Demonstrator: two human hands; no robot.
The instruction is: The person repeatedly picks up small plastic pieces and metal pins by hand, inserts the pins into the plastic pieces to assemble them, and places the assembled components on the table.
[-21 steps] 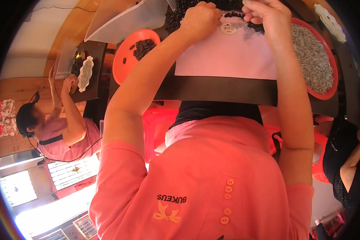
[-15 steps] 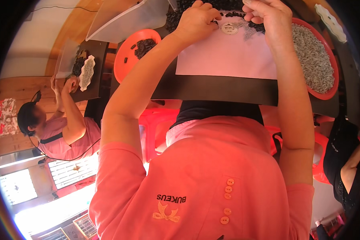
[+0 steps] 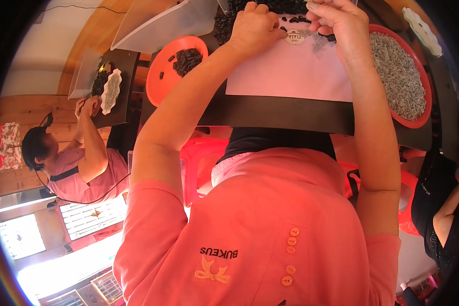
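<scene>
My left hand [image 3: 255, 28] is closed at the far edge of a pale pink sheet [image 3: 290, 76], fingers bent. A small black piece [image 3: 284, 29] shows at its fingertips. Across the sheet's printed emblem, my right hand [image 3: 339, 23] is in a pinch, thumb against fingers; what it holds is too small to make out. Between the hands lie several loose black pieces [image 3: 298, 19]. Next to my right hand, small grey bits [image 3: 321, 42] are scattered on the sheet. Beyond my hands is a heap of black pieces [image 3: 224, 28], partly hidden by my left hand.
An orange-red plate [image 3: 158, 86] with black pieces is at left; another [image 3: 424, 104] at right holds many small grey pieces. A translucent bin [image 3: 163, 28] tilts at the back left. A white scalloped tray [image 3: 422, 30] is far right. A co-worker [image 3: 81, 158] sits left.
My left hand has shifted slightly right, with the black piece at its fingertips. The right hand has moved slightly left and stays pinched.
</scene>
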